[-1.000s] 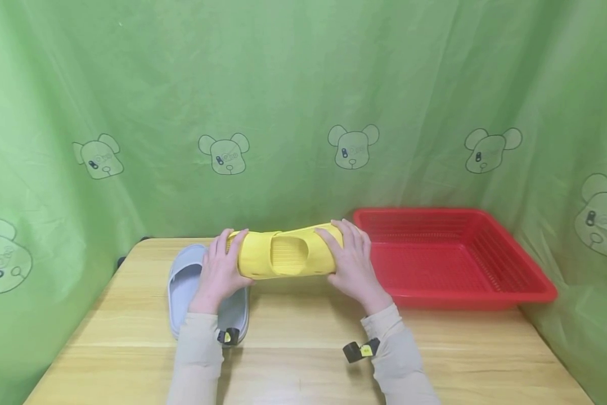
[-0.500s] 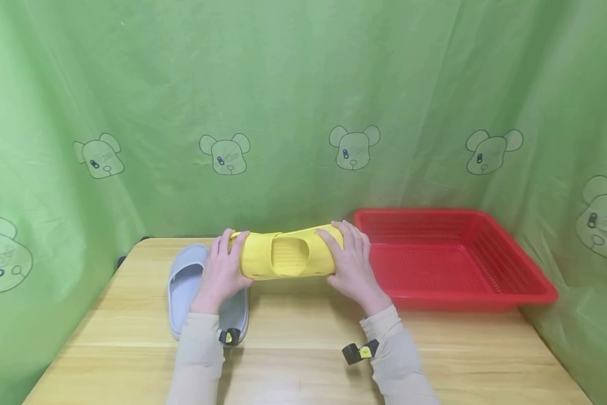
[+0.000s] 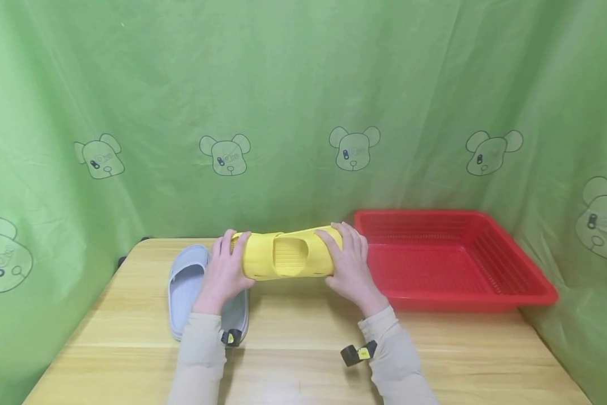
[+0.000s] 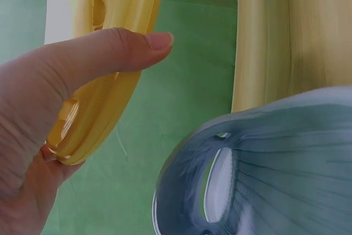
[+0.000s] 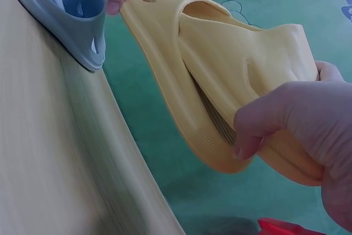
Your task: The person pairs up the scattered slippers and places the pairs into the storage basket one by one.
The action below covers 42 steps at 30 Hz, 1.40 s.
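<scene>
Two yellow slippers (image 3: 260, 256), tucked into each other, are held sideways above the table between both hands. My left hand (image 3: 224, 275) grips their left end, thumb on the near side and fingers over the top. At the right end, my right hand (image 3: 353, 270) grips them the same way. The right wrist view shows the overlap of the yellow slippers (image 5: 236, 53), with the thumb pressing near where they meet. Grey-blue slippers (image 3: 184, 287) rest on the table at the left, partly hidden behind my left hand and forearm.
A red plastic basket (image 3: 465, 301) with slatted sides stands at the back right, close to my right hand. The wooden table (image 3: 303, 365) ends at a green curtain (image 3: 293, 84) printed with bear heads, which hangs around the back and sides.
My left hand has shifted very slightly to the right along with the yellow slippers. Both hands keep their grip, and otherwise little differs.
</scene>
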Available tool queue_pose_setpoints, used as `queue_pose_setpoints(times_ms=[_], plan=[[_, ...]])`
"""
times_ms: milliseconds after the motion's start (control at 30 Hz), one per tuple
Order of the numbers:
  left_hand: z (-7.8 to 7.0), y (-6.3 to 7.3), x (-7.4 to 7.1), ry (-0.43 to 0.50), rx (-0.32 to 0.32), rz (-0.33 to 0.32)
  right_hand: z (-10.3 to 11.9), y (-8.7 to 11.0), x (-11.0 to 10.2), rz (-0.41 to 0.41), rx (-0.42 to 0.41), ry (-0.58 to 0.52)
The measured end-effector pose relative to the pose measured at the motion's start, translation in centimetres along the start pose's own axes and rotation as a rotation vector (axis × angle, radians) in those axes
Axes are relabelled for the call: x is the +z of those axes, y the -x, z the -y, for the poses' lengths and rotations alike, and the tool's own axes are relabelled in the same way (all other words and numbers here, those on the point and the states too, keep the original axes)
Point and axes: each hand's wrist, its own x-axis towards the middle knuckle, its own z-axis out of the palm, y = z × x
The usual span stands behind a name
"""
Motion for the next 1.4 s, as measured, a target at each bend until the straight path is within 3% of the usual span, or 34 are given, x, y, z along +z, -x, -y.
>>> queue_pose_setpoints(times_ms=[200, 567, 1133, 1400], plan=[[-0.2, 0.0, 0.1, 0.006, 0.001, -0.002, 0.0, 0.1, 0.1, 0.012, 0.006, -0.005], [0.6, 0.4, -0.4, 0.060, -0.006, -0.063, 0.3, -0.2, -0.2, 0.054, -0.030, 0.080], [0.9, 0.3, -0.6, 0.058, 0.004, -0.029, -0.1, 0.0, -0.7, 0.061, -0.043, 0.019], [0.5, 0.2, -0.9, 0.052, 0.005, -0.016, 0.1, 0.0, -0.5, 0.077, -0.009, 0.056]])
